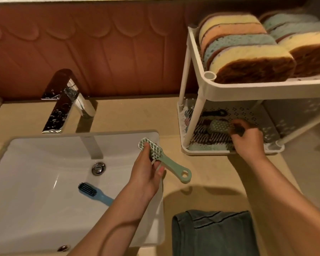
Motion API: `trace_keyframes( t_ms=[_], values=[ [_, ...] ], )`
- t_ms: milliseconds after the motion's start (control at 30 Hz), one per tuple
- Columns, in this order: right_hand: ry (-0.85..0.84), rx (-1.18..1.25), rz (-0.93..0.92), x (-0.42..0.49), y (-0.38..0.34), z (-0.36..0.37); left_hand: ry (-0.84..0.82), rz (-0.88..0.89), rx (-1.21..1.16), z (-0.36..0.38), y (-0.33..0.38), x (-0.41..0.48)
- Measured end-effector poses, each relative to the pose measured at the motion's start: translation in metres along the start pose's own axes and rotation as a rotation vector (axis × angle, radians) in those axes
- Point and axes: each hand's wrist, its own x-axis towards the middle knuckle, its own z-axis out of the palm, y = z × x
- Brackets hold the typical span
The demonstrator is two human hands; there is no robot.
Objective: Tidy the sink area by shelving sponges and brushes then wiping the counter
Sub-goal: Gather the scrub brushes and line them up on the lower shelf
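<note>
Beige counter (129, 115): left hand (146, 174) grips one green brush (161, 157), right hand (248, 139) another brush (222, 126).

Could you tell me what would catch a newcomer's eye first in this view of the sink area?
Probably the row of colourful sponges standing on the top tier of the white rack at the right. Next, the two hands: the left hand holds a green brush over the sink's edge, while the right hand places another brush on the lower tier.

Green brush (161, 157) held over sink edge; sponges (248, 50) shelved upright.
</note>
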Motion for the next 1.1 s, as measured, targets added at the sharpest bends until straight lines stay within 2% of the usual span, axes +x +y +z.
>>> trace_keyframes(
  t_ms=[133, 267, 567, 667, 867, 967, 1100],
  values=[
    [-0.064, -0.035, 0.007, 0.047, 0.006, 0.01, 0.019, -0.037, -0.092, 0.004, -0.004, -0.001],
    [-0.121, -0.171, -0.007, 0.071, 0.009, 0.022, 0.026, -0.052, -0.143, 0.009, -0.004, -0.006],
    [-0.286, -0.137, -0.007, 0.076, 0.01, 0.026, 0.038, -0.081, -0.132, 0.01, -0.002, -0.012],
    [-0.283, -0.042, 0.024, 0.072, 0.008, 0.024, 0.008, -0.082, -0.092, 0.012, -0.003, -0.016],
    [-0.159, 0.183, 0.029, 0.022, -0.02, 0.01, -0.053, -0.008, 0.062, 0.012, -0.005, -0.02],
    [-0.282, 0.223, 0.01, -0.023, -0.037, 0.001, -0.089, 0.047, 0.135, 0.016, -0.011, -0.025],
    [-0.373, 0.209, -0.16, -0.071, -0.049, 0.0, -0.16, 0.115, 0.211, 0.022, -0.025, -0.03]
  ],
)
